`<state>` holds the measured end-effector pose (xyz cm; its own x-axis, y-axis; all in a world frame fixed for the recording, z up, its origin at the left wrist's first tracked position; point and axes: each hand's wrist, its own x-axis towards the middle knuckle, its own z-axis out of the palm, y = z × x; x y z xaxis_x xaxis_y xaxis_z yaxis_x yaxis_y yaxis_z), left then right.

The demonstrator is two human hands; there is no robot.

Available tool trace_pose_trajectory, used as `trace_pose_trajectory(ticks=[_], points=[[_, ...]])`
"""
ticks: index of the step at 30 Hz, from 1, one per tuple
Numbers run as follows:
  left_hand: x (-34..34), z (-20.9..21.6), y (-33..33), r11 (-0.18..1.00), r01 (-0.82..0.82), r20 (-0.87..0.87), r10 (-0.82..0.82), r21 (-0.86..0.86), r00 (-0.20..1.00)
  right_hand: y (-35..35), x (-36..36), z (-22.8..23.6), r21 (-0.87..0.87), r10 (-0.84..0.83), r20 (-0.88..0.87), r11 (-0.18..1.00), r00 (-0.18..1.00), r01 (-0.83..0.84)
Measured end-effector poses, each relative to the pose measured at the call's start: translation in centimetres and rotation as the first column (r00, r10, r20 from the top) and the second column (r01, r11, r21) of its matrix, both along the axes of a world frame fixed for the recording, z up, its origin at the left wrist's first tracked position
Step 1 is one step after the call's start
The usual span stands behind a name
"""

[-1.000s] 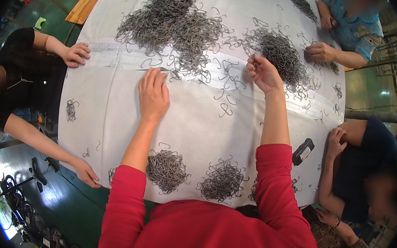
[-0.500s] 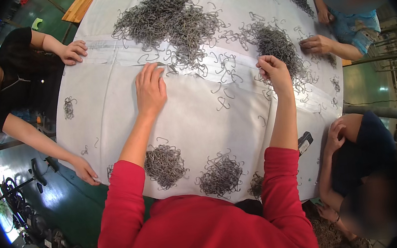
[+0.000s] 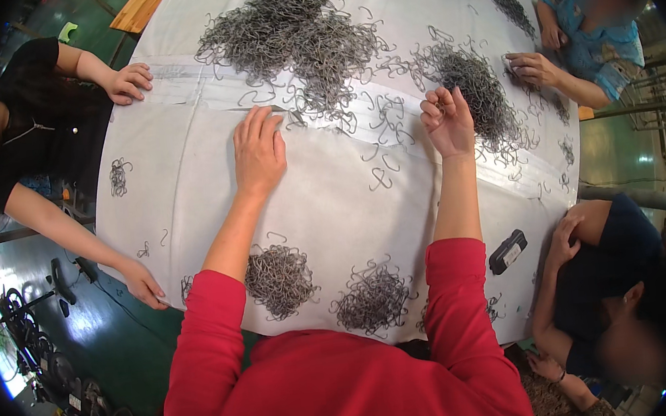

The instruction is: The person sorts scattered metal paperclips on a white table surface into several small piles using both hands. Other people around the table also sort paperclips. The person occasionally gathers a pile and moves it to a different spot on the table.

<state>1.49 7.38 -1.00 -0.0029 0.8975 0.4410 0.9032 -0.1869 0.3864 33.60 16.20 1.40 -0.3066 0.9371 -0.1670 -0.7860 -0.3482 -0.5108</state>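
Many small grey metal S-shaped hooks lie on a white-covered table. My left hand (image 3: pixel 260 151) lies palm down on the cover, fingers stretched out, just below the large hook pile (image 3: pixel 317 45). Near its fingertips is a small dark edge that I cannot make out. My right hand (image 3: pixel 450 123) is raised beside the right hook pile (image 3: pixel 470 86), palm turned up and fingers curled in. Whatever is in those fingers, if anything, is hidden. Between my hands and the piles, loose hooks (image 3: pixel 381 178) are scattered.
Close to my body sit two smaller hook piles (image 3: pixel 279 281) (image 3: pixel 374 296). A black case-like object (image 3: pixel 508 252) with a pale label lies to the right. Co-workers' hands rest at the table's left (image 3: pixel 129 83) and right (image 3: pixel 535 70) edges; another person sits lower right.
My right hand has moved left and rolled from back-up to palm-up, its fingers still curled. The black object now shows fully beside my right arm. My left hand stays in place on the cover.
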Motion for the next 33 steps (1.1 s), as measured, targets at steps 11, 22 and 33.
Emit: trace_pose_trajectory(ticks=[11,22,33], points=[[0.0,0.2,0.1,0.999,0.005,-0.002,-0.005,-0.045,1.0,11.4,-3.0,1.5,0.116,-0.147,0.986,0.938,-0.073,-0.327],[0.0,0.2,-0.1,1.0,0.01,0.007,-0.01,-0.021,1.0,12.0,-3.0,2.4,-0.076,-0.258,0.858,0.791,-0.444,-0.607],[-0.3,-1.0,0.0,0.999,0.013,-0.055,-0.011,0.049,0.998,-10.5,1.1,5.3,-0.079,0.173,0.981,0.78,0.092,-0.621]])
